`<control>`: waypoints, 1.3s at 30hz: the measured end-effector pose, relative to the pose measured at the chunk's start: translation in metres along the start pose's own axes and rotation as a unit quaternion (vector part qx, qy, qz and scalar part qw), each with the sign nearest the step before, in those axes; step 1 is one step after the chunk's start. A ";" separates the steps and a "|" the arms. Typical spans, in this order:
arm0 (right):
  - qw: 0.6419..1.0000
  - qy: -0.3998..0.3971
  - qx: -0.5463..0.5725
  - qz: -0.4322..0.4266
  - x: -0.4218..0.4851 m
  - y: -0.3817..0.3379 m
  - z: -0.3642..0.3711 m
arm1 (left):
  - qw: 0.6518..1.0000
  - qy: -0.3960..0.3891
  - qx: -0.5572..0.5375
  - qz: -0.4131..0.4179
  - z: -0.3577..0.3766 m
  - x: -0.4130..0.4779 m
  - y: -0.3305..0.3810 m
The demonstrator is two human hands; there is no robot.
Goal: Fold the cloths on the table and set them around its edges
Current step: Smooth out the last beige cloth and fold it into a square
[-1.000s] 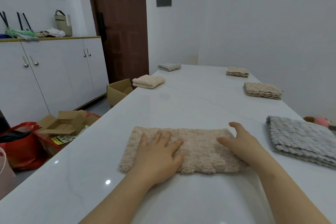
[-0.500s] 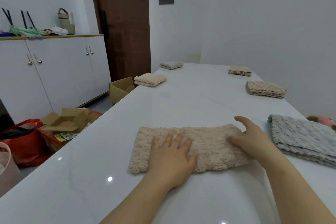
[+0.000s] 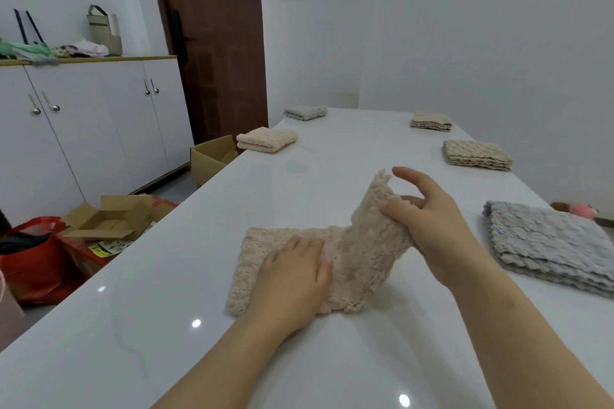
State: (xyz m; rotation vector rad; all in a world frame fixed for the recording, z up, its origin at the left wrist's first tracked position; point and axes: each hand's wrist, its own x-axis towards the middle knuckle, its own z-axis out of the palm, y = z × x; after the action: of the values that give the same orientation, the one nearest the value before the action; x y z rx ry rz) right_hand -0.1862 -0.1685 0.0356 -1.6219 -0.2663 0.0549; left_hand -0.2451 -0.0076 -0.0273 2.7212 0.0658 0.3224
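A beige fluffy cloth lies in the middle of the white table. My left hand presses flat on its left half. My right hand grips the cloth's right end and holds it lifted off the table, standing up and leaning left. Folded cloths sit along the edges: a grey one at the near right, two beige ones farther along the right edge, a cream one on the left edge and a grey one at the far left corner.
White cabinets line the left wall, with bags on top. Open cardboard boxes and a red bag stand on the floor left of the table. A brown door is behind. A pink toy lies beyond the right edge.
My right hand has gone from lying flat on the cloth's right end to gripping it and raising it up toward the left. My left hand still presses the left half.
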 end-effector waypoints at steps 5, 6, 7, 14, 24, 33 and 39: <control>0.996 -0.062 0.054 -0.034 -0.012 0.002 0.032 | 0.879 0.081 -0.429 -0.190 -0.035 0.009 -0.005; 0.995 -0.084 0.051 -0.035 -0.015 0.005 0.037 | 0.827 0.062 -0.510 -0.226 -0.041 0.010 -0.008; 0.992 -0.110 0.046 -0.033 -0.017 0.007 0.042 | 0.776 0.039 -0.579 -0.250 -0.046 0.010 -0.010; 0.991 -0.125 0.043 -0.020 -0.019 0.010 0.044 | 0.765 -0.019 -0.599 -0.235 -0.042 0.010 -0.025; 0.998 -0.044 0.049 -0.001 -0.015 0.016 0.038 | 0.866 0.008 -0.467 -0.181 -0.057 0.004 -0.045; 0.997 -0.069 0.006 0.025 -0.016 0.022 0.041 | 0.918 -0.010 -0.349 -0.188 -0.059 0.001 -0.060; 0.992 -0.111 -0.030 0.048 -0.017 0.024 0.043 | 0.951 -0.017 -0.230 -0.205 -0.063 -0.002 -0.064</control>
State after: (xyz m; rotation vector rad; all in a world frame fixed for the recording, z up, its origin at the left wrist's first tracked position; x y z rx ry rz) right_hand -0.2079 -0.1306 0.0061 -1.6902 -0.3632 0.3039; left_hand -0.2617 0.0752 0.0033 2.1810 0.4779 0.1444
